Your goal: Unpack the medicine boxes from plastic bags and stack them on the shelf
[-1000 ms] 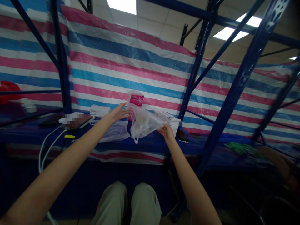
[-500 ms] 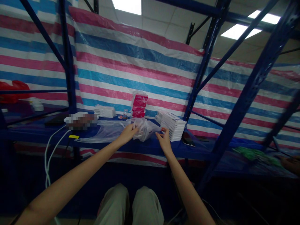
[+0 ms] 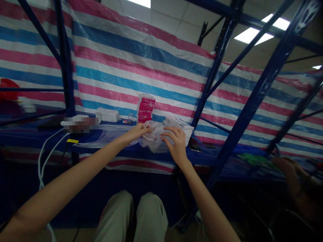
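A crumpled clear plastic bag (image 3: 154,140) is at the shelf's front, between my two hands. My left hand (image 3: 139,131) pinches its upper left side, with the fingertips partly hidden by the film. My right hand (image 3: 177,143) is on the bag's right side, fingers curled against the plastic. Behind that hand stands a stack of thin white boxes (image 3: 183,125), partly covered by it. A pink-red pack in clear wrapping (image 3: 146,109) stands upright just behind the bag. Flat clear plastic (image 3: 111,135) lies to the left, under my left forearm.
Further left are white boxes (image 3: 108,114), a small jar (image 3: 130,118), a yellow tag (image 3: 72,141) and white cables (image 3: 41,164). A dark phone (image 3: 194,145) lies right of the stack. Blue rack posts (image 3: 252,104) slant up at right; another person's arm (image 3: 290,174) is beyond.
My right hand has moved left from beside the white boxes onto the plastic bag. My left hand still holds the bag. The view has shifted slightly right.
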### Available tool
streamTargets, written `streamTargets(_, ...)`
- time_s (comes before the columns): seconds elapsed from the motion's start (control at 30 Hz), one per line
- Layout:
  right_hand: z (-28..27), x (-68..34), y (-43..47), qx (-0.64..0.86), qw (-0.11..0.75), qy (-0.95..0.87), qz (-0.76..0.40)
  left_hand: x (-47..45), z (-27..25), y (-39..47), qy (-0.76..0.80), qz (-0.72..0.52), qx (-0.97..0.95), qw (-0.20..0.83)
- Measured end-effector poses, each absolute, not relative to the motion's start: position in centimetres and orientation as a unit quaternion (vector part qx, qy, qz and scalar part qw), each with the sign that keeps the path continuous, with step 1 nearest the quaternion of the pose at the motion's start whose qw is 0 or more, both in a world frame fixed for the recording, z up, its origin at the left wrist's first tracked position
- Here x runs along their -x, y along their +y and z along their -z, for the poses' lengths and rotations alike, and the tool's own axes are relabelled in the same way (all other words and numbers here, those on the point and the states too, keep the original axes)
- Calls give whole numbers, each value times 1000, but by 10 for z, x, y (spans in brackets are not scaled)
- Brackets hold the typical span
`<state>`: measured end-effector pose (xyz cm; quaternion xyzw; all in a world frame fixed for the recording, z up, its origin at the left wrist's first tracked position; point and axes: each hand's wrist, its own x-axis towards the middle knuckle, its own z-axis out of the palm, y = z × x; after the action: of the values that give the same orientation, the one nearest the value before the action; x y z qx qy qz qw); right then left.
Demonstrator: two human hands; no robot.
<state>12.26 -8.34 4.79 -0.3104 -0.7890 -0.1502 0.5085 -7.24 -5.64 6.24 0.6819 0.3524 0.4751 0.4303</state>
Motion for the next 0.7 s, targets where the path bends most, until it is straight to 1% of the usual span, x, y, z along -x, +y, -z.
streamTargets(0.13, -48, -136, -86, 299, 644, -702, 59, 75, -83, -69, 308, -421, -696, 493)
streamTargets(0.2, -50, -153, -82, 311, 708, -634, -3, 90, -97, -69, 313, -423, -695, 490)
streamTargets(0.3, -53, -185, -72, 351, 759, -545, -60, 125, -118, -58, 346, -460, -671, 467)
streamTargets(0.4, -53, -209, -62, 389, 769, -503, -73, 155, -129, -41, 363, -508, -618, 479)
streamTargets(0.57, -49, -215, -53, 447, 727, -518, -52, 166, -120, -22, 355, -534, -519, 566)
streamTargets(0.7, -39, -210, -34, 454, 703, -535, -117, 155, -110, -21, 313, -589, -458, 588)
